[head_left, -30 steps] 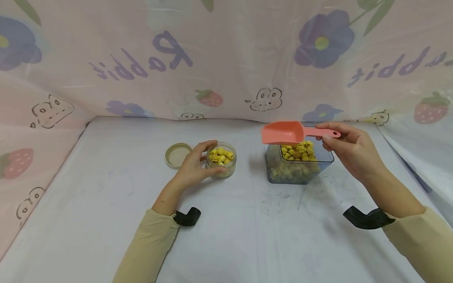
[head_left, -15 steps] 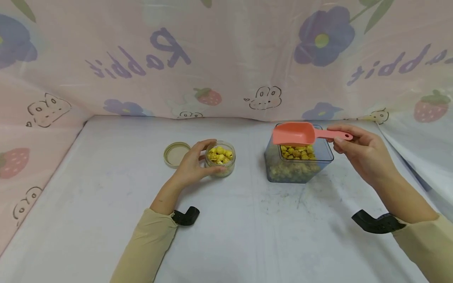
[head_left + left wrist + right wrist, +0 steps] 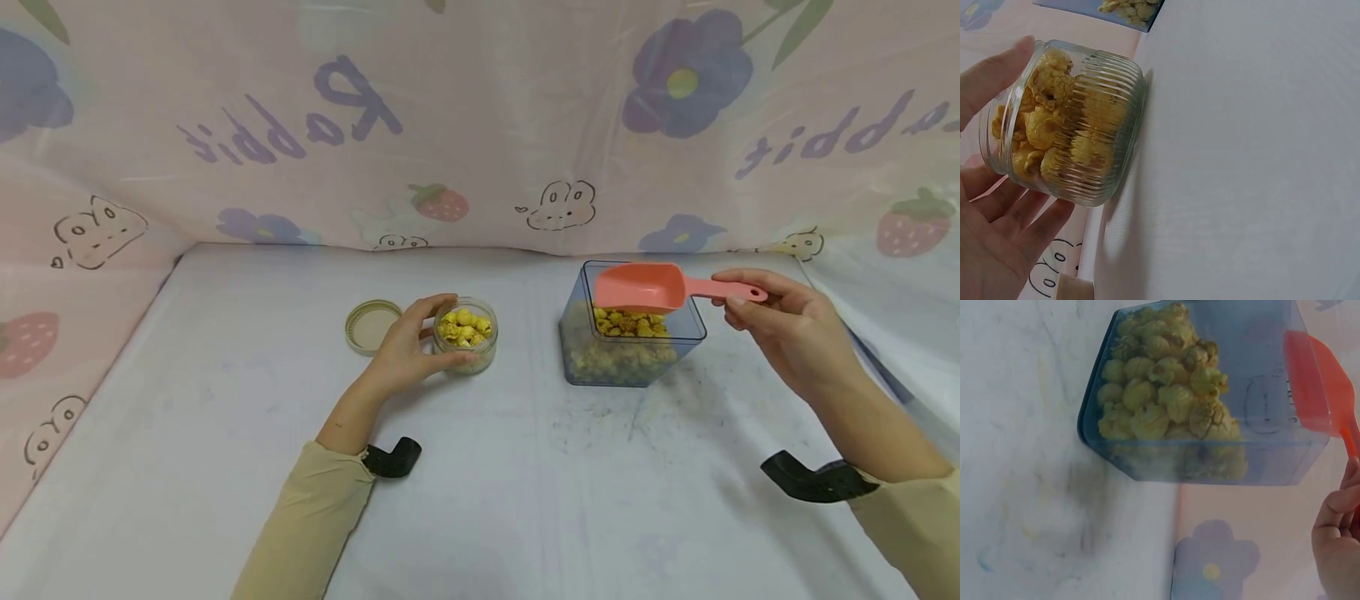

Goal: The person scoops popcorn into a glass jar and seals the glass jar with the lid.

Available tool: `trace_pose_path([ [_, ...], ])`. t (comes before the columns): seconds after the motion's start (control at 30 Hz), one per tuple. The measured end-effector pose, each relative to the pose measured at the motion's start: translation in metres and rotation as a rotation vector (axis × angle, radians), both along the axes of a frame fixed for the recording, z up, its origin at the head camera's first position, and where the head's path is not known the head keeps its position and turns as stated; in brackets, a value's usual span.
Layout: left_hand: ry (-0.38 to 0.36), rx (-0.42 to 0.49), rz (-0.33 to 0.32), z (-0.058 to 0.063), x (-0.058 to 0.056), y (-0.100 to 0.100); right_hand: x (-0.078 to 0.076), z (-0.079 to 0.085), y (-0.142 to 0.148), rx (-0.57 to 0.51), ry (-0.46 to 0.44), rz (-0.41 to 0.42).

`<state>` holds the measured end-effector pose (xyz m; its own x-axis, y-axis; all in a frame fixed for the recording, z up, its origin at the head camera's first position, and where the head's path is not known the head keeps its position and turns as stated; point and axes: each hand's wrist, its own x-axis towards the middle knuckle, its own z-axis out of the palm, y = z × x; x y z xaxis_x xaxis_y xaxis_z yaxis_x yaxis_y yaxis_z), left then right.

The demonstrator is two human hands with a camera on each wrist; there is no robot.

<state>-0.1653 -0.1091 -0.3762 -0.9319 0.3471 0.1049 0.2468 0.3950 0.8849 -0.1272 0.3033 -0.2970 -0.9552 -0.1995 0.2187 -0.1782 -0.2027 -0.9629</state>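
Observation:
A small ribbed glass jar [image 3: 1079, 125] filled with yellow popcorn stands upright on the table, seen in the head and left wrist views. My left hand [image 3: 408, 350] holds it around the side, thumb at the front and fingers behind. To the right is a clear bluish box [image 3: 633, 350], partly full of popcorn [image 3: 1160, 394]. Above the box's opening is an orange-pink scoop [image 3: 645, 287], level, with no popcorn visible in its bowl. Its handle is pinched between thumb and fingers of my right hand [image 3: 791, 325], just beyond the box's right rim.
A round jar lid [image 3: 371, 327] lies on the white tabletop [image 3: 480, 483], left of the jar and partly behind the left hand. A pink printed curtain [image 3: 480, 125] rises along the back and left side of the table.
My right hand has moved right and slightly down with the scoop, bringing its bowl from the box's left edge to over the opening. The left hand stays on the jar.

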Motion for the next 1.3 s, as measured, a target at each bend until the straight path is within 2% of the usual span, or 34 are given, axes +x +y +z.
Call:
trace_pose_path([
  [0.53,0.007,0.003,0.002,-0.001,-0.001,0.000,-0.003,-0.004,0.002,0.289,0.002,-0.124],
  [0.77,0.012,0.002,0.002,-0.002,-0.001,0.000,-0.005,-0.001,0.000,0.679,-0.041,-0.242],
  [0.83,0.012,0.001,0.003,-0.002,-0.001,0.000,-0.007,0.000,-0.001,0.736,-0.048,-0.253],
  [1.1,0.014,0.012,-0.001,-0.003,-0.001,0.000,-0.010,0.008,-0.002,0.832,0.008,-0.186],
  [1.3,0.014,0.009,0.000,-0.003,0.000,0.000,-0.013,0.011,-0.003,0.861,0.034,-0.152],
])
